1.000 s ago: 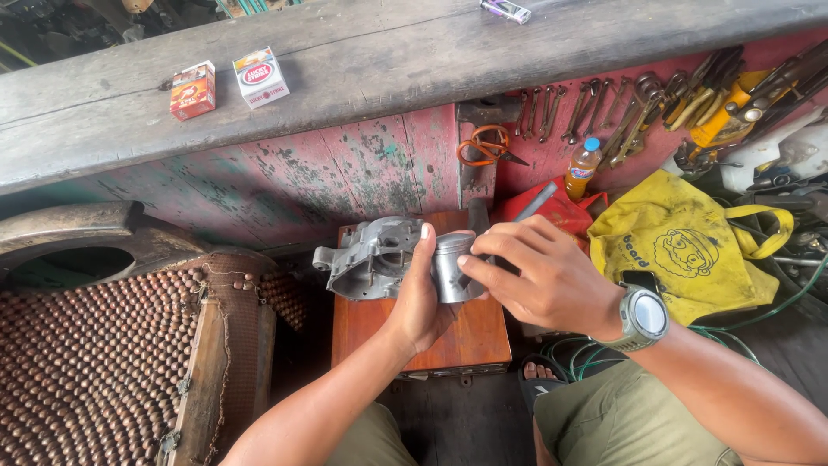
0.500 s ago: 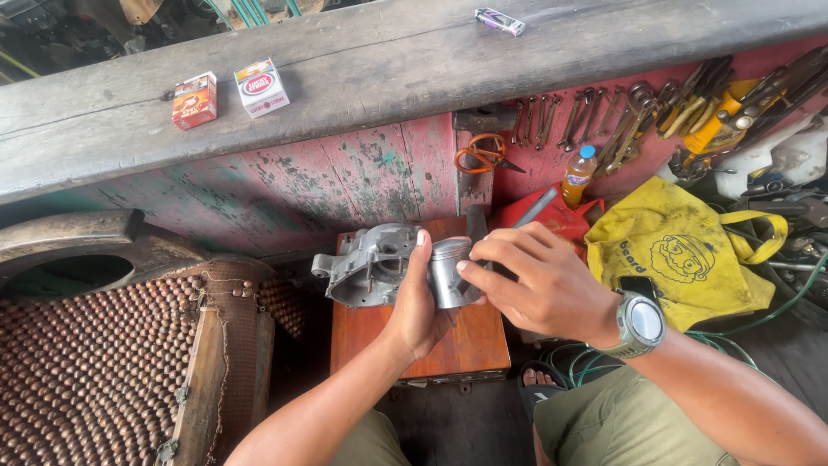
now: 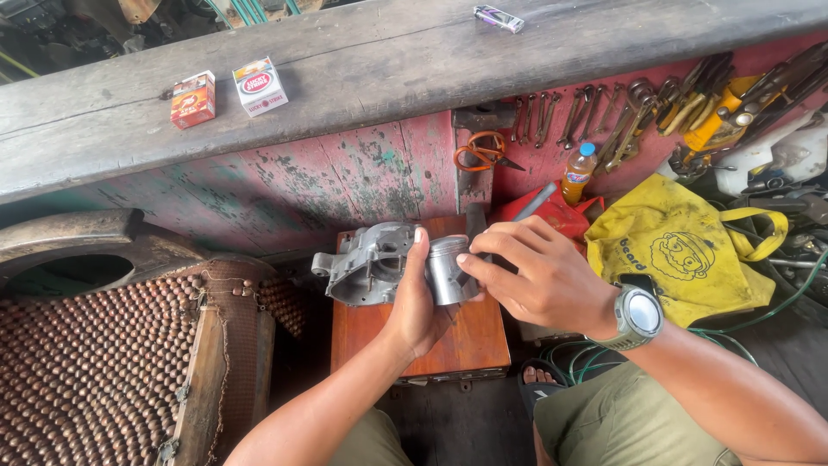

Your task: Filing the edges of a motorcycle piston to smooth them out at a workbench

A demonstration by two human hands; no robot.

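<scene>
The left hand (image 3: 414,306) has its grip clamped round a grey metal piston (image 3: 448,269), held upright above the small wooden table (image 3: 448,345). The right hand (image 3: 543,280) pinches the piston's right side with its fingertips (image 3: 466,259). A grey engine casing (image 3: 366,263) lies just beside it, near the table's back left edge. The table's front half is bare. A yellow bag (image 3: 681,250) crowds the right; a beaded seat (image 3: 95,371) fills the left.

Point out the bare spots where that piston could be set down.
Free: the near end of the wooden stool, below the left hand and piston; also the plank ledge between the two small boxes and the lighter. Crowded: the stool's far end, taken by the crankcase, and the tool-strewn right side.
</scene>
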